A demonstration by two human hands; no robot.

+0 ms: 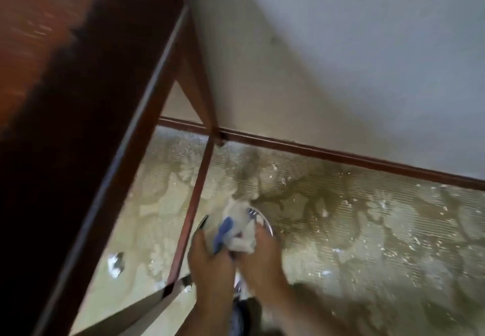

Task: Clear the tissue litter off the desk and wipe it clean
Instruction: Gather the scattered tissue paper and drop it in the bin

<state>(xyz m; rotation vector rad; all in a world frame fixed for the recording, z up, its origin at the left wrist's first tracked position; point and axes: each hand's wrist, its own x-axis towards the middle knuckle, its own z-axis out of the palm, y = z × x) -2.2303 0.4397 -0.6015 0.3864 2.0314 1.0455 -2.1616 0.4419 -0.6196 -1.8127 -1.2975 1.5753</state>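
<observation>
Both my hands are low over the carpet beside the desk. My left hand point(210, 262) grips a blue cloth point(223, 233). My right hand point(258, 253) holds a wad of white tissue point(242, 228) against it. Under the wad shows the shiny rim of a round bin point(265, 221), partly hidden by the tissue and my hands. The dark red-brown desk point(65, 99) fills the left of the blurred view, seen from its end.
A thin red desk leg point(194, 204) stands just left of my hands. A crumpled white scrap point(115, 264) lies on the patterned carpet point(367, 230) under the desk. Small white specks dot the carpet. A grey wall with a red skirting board point(341, 156) runs behind.
</observation>
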